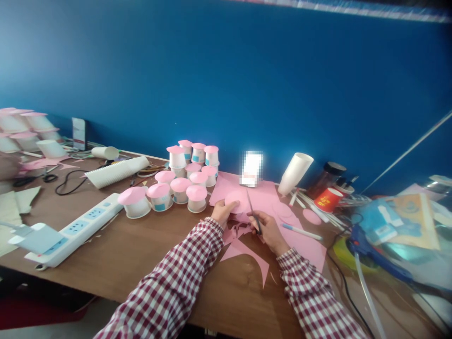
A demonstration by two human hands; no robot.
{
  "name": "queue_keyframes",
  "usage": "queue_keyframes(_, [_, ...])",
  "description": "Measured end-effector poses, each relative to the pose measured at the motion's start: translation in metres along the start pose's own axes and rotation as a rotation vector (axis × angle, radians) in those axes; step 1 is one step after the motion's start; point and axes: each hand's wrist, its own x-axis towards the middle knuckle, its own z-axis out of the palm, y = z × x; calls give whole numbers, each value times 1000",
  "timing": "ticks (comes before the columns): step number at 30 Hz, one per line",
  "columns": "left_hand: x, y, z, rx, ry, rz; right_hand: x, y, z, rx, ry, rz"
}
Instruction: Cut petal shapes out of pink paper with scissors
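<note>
My left hand pinches a rounded piece of pink paper between thumb and fingers. My right hand is closed around a pair of scissors, whose blades point up and away beside the paper's right edge. Beneath both hands lie larger pink sheets. A curved pink offcut and smaller scraps rest just in front of them. To the right of my right hand, a white-and-blue pen lies on the pink sheet, close to a cut pink circle.
Left of my hands stand several paper cups with pink paper tops. A power strip and a stack of white cups lie further left. A bright phone leans at the wall. At right are a red cup and a blue glue gun.
</note>
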Motion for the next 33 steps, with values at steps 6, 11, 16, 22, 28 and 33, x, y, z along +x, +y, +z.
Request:
queue_keyframes(6, [-3, 2, 2, 25, 2, -9, 1, 2, -1, 0, -3, 7])
queue_keyframes(11, [-4, 2, 2, 33, 6, -19, 1, 3, -1, 9, 1, 10])
queue_keyframes(16, [-3, 0, 1, 66, 3, -23, 0, 1, -1, -5, -10, 2])
queue_keyframes(22, [-4, 2, 2, 78, 3, -24, 0, 2, -1, -32, 5, 11])
queue_keyframes(28, [-3, 2, 1, 74, -1, -40, 0, 2, -1, -60, 5, 3])
queue_keyframes(33, [-2, 2, 1, 63, 2, -40, 1, 4, -2, -102, 18, -9])
